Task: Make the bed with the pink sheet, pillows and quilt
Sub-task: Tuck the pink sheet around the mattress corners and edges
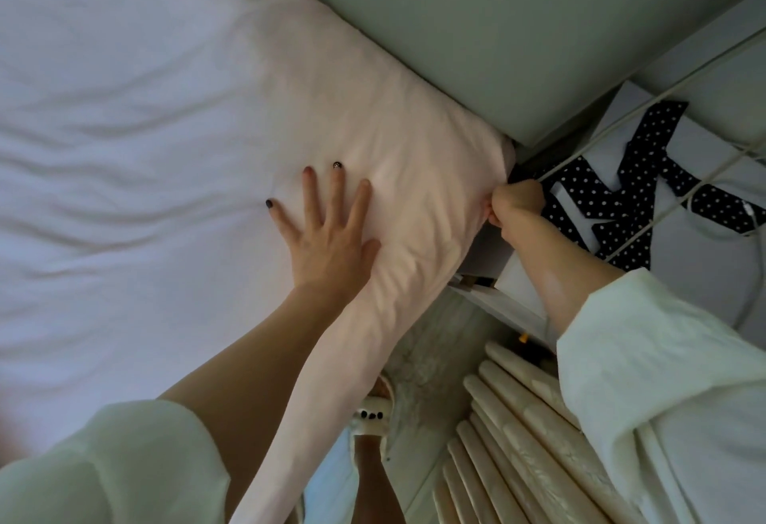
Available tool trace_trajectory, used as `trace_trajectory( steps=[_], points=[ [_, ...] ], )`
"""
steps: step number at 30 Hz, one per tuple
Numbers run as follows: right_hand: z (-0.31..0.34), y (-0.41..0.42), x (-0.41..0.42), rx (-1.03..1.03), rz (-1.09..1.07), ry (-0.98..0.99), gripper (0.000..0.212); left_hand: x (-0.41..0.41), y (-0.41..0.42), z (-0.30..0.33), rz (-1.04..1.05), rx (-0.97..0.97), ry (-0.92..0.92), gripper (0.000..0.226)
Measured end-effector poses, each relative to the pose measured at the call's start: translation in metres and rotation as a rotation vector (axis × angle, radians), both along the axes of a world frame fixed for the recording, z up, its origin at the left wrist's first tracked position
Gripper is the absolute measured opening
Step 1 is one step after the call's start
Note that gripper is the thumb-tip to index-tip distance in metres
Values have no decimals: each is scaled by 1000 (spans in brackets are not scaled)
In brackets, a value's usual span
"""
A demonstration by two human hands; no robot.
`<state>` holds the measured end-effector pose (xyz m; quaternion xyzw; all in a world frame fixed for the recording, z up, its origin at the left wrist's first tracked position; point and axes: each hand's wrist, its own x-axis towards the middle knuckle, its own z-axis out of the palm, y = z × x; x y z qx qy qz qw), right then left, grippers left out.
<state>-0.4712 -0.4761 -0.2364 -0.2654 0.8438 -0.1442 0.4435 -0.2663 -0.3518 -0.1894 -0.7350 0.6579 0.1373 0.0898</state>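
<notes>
One pink sheet (166,109) covers the mattress, wrinkled across its top, with its corner lying against a pale green headboard (497,26). Beside the bed stands a white nightstand (704,175) carrying a dark polka-dot ribbon (646,150) and white cables (684,67); a cream radiator (518,420) sits below it. The left hand (327,241) lies flat with fingers spread, pressing the sheet near the corner. The right hand (516,202) is curled tight at the sheet's corner edge, apparently pinching the fabric there.
</notes>
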Motion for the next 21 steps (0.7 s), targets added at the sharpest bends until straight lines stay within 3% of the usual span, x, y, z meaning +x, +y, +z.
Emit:
trace_trajectory(
  steps=[13,17,21],
  points=[
    [-16,-21,13,-2,-42,64,36,5,0,-20,-27,-136,-39,77],
    [-9,-19,5,-141,-104,42,37,4,0,-20,-27,-144,-42,78],
    [-6,-22,3,-107,-184,-105,17,4,0,-20,-24,-144,-35,78]
  ],
)
